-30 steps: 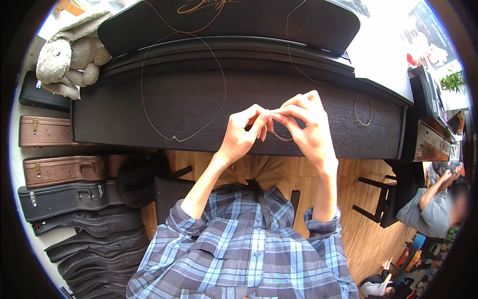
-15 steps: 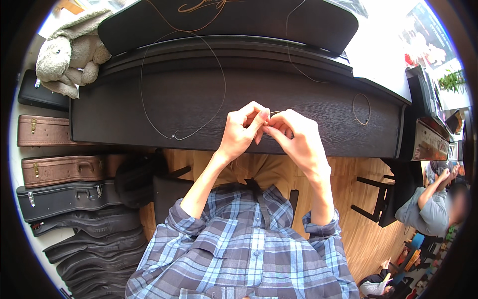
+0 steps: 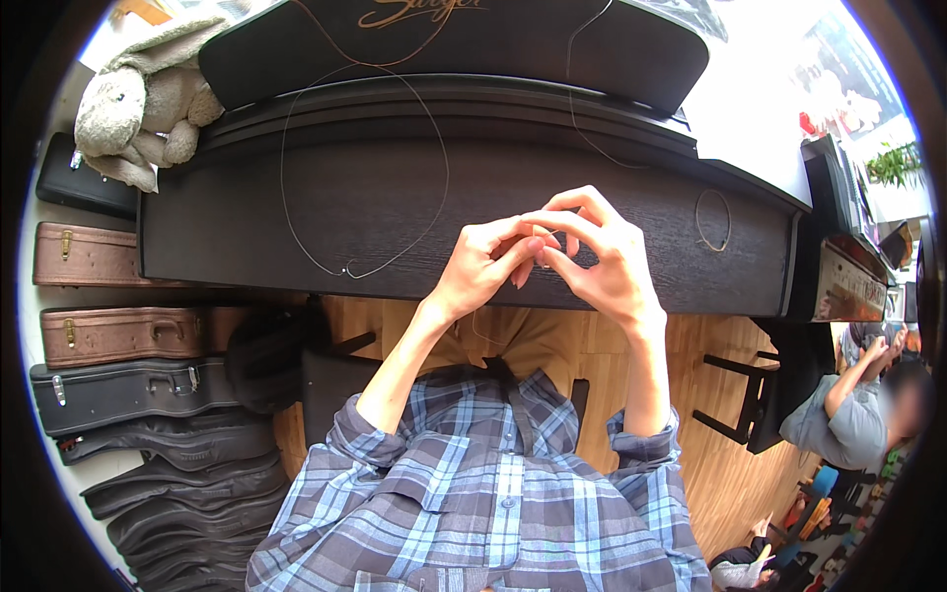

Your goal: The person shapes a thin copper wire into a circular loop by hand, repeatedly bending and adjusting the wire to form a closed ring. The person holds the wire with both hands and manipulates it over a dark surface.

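Observation:
Both hands meet above the front edge of a black piano lid [image 3: 237, 222]. My left hand [image 3: 473, 264] pinches a thin string [image 3: 475, 326], whose tail hangs below it in front of my lap. My right hand [image 3: 617, 259] curls over from the other side, its thumb and index finger at the same string and the other fingers lifted. The short piece between the fingertips is mostly hidden. Left of the hands, a long, wide-looped string [image 3: 447, 158] with a small bead-like end lies on the lid. A small coiled string [image 3: 728, 219] rests to the right.
Another string [image 3: 572, 99] trails over the music stand [image 3: 513, 39]. A plush rabbit [image 3: 113, 113] sits at the far left. Brown and black instrument cases [image 3: 118, 335] line the left side. A black stool [image 3: 735, 400] and a person in grey [image 3: 848, 409] are to the right.
My right hand has opened its curl and raised its fingers, with the index now reaching over my left fingertips. My left hand stays nearly in place. The loose strings lie as before.

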Motion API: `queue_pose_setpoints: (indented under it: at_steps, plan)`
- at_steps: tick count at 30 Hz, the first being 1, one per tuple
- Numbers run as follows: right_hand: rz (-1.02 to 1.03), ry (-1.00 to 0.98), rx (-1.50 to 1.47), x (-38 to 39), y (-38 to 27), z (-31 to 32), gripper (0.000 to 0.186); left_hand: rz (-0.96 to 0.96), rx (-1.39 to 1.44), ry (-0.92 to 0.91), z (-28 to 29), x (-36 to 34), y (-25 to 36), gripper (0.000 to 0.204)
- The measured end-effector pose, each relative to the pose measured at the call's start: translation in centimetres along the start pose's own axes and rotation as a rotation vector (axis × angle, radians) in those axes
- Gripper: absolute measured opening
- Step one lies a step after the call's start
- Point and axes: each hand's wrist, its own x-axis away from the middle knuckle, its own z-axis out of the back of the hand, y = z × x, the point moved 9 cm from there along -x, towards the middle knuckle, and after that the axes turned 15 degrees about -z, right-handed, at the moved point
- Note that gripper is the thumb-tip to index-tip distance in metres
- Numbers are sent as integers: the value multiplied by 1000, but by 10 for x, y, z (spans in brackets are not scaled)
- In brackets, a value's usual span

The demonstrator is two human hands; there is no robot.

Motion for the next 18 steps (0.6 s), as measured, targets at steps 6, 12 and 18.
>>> queue_pose_setpoints:
  at_steps: [6,12,18]
  plan:
    - [205,12,94,-4,-7,0,20,112,57,-94,-1,1,-10,25]
    - [147,32,61,-14,10,10,15,97,107,-80,-5,2,-6,28]
    - [222,221,54,-13,10,30,18,-27,91,-74,-5,-3,1,31]
